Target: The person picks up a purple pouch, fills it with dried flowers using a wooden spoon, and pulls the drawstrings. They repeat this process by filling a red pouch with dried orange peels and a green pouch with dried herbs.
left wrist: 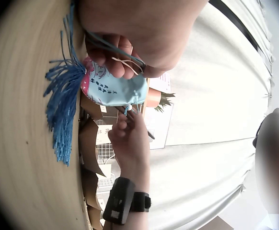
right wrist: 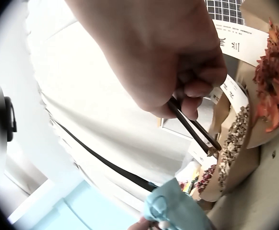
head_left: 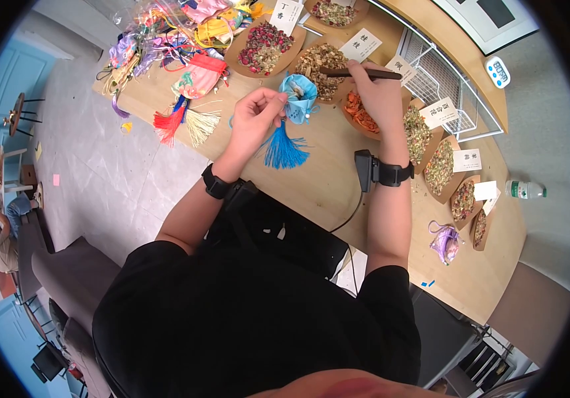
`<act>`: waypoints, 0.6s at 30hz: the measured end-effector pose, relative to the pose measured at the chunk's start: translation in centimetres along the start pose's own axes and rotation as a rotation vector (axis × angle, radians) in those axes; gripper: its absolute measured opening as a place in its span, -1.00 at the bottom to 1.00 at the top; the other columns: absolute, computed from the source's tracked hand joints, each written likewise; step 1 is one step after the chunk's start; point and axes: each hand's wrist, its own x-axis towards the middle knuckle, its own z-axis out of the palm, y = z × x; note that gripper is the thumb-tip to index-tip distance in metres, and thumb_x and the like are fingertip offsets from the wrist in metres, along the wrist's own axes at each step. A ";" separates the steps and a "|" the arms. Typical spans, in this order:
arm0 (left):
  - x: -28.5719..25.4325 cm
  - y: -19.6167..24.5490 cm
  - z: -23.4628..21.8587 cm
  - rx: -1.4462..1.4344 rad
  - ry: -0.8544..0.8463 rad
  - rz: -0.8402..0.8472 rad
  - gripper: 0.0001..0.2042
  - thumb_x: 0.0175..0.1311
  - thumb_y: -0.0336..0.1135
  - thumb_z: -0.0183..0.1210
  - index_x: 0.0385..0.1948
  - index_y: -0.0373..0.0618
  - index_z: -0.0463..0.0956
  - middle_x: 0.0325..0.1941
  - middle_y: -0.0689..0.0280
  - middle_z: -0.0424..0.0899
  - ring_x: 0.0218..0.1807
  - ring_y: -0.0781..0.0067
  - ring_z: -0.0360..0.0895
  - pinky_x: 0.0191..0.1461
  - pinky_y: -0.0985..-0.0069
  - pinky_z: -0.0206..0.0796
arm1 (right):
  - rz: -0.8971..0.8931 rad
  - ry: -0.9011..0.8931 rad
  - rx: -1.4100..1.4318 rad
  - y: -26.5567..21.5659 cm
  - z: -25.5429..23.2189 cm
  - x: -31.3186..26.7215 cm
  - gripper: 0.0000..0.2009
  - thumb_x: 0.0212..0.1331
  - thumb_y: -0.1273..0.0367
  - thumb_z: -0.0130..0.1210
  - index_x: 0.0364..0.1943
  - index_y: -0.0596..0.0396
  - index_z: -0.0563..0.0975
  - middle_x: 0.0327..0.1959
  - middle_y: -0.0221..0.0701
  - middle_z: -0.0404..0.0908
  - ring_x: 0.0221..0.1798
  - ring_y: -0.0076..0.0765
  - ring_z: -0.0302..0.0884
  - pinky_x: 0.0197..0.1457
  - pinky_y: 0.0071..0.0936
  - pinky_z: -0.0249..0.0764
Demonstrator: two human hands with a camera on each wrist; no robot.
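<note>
My left hand (head_left: 258, 116) pinches the rim of a light blue drawstring sachet (head_left: 299, 93) with its mouth open upward. Its blue tassel (head_left: 285, 147) hangs over the table, and printed characters and a pink pattern show on the pouch (left wrist: 113, 88) in the left wrist view. My right hand (head_left: 379, 99) grips dark tweezers (head_left: 364, 73), their tips above a paper tray of chopped tan herbs (head_left: 321, 66). In the right wrist view a small brownish piece (right wrist: 212, 151) sits between the tips. Orange-red dried petals (head_left: 359, 113) lie in the tray under my right hand.
More paper trays of dried herbs (head_left: 439, 169) with name cards curve along the table, before a white wire rack (head_left: 447, 86). Colourful sachets (head_left: 199, 73) pile at the left. A purple sachet (head_left: 444, 243) lies at the right. A bottle (head_left: 526, 190) and a timer (head_left: 497, 71) stand beyond.
</note>
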 end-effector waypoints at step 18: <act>0.0 -0.1 -0.1 -0.008 -0.014 -0.004 -0.86 0.35 -0.33 0.22 -0.31 -0.23 0.57 -0.49 0.39 0.62 -0.52 0.70 0.48 -0.44 0.73 0.27 | 0.059 0.054 -0.118 -1.7 -0.5 -0.6 -0.50 0.15 -0.01 0.22 -0.54 0.26 0.62 -0.71 -0.35 0.55 -0.58 -0.45 0.49 -0.40 -0.47 0.41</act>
